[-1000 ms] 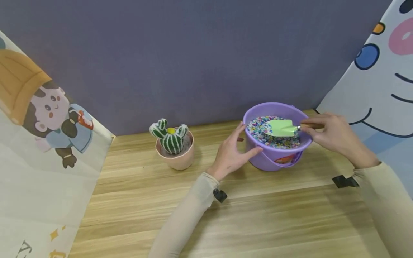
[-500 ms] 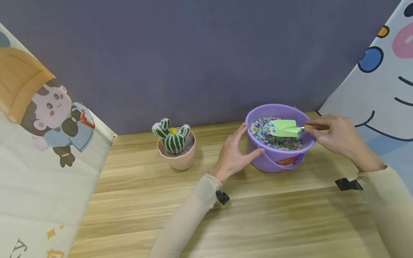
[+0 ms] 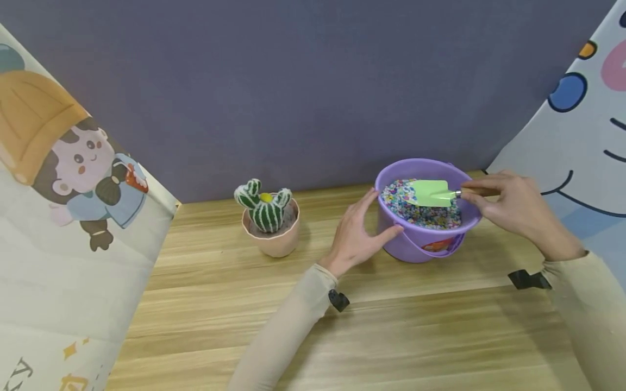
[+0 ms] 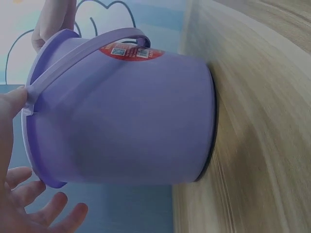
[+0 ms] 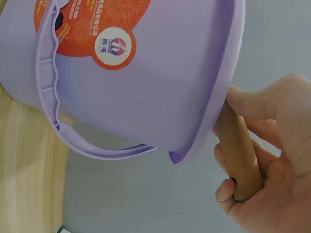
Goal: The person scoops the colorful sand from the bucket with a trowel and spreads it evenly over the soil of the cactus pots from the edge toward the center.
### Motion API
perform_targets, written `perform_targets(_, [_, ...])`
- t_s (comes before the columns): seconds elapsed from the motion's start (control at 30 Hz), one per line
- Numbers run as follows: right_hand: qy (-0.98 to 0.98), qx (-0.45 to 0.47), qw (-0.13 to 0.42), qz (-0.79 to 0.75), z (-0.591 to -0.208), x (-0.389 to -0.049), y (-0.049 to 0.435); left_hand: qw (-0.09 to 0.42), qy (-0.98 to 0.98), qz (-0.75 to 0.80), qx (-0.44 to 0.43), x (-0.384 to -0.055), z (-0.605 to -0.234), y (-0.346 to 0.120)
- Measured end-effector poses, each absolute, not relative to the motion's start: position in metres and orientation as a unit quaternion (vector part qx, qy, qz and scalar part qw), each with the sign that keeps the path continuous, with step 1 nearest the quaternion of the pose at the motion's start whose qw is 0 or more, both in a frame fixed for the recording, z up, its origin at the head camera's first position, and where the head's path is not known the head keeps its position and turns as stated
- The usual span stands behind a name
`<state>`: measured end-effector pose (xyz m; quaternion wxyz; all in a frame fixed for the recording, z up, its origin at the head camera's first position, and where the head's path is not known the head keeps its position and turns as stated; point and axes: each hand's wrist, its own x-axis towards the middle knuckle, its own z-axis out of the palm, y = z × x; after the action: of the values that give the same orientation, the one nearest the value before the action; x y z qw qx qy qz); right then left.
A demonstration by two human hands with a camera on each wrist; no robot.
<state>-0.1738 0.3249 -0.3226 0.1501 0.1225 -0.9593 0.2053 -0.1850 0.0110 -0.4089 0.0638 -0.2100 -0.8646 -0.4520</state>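
Note:
A purple bucket (image 3: 415,247) with multicoloured small beads (image 3: 420,216) in it stands on the wooden table. My right hand (image 3: 513,209) grips the wooden handle (image 5: 238,150) of a small trowel, just outside the bucket's right rim. The trowel's light green blade (image 3: 432,194) lies level over the beads, with pale beads at its tip. My left hand (image 3: 354,236) rests at the bucket's left side, fingers spread and nearly straight along the rim. Its thumb (image 4: 14,101) touches the rim by the handle joint. The bucket's carrying handle (image 5: 48,92) hangs down on the near side.
Left of the bucket sits a pale pink pot (image 3: 279,244) with a knitted green-and-white cactus (image 3: 267,216). A dark grey panel (image 3: 293,98) closes off the back. Printed cartoon panels stand on the left (image 3: 63,179) and right (image 3: 587,146) sides.
The head view has shifted slightly, so the cactus, bucket and hands appear a little further right. The trowel has drawn back slightly toward the right within the bucket. Both hands keep their places.

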Motion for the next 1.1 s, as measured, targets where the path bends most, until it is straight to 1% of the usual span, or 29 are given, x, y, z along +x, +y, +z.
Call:
perform_targets(0.13, [-0.959,0.126,0.152,0.206,-0.322,-0.174,0.321,0.07,-0.866,-0.449,-0.209,-0.183,-0.407,0.007])
perform_targets(0.4, [-0.951,0.151,0.181,0.199,-0.323,-0.175,0.317,0.07,-0.87,-0.443,-0.206,-0.18,-0.403,-0.004])
perform_targets(0.77, [-0.949,0.155,0.177,0.209,-0.323,-0.177,0.302,0.08,-0.879,-0.428,-0.195,-0.177,-0.405,-0.027])
perform_targets(1.0, [-0.945,0.161,0.161,0.234,-0.322,-0.179,0.292,0.086,-0.877,-0.435,-0.187,-0.172,-0.406,-0.042])
perform_targets(1.1, [-0.944,0.166,0.166,0.231,-0.322,-0.18,0.289,0.092,-0.875,-0.438,-0.185,-0.171,-0.407,-0.048])
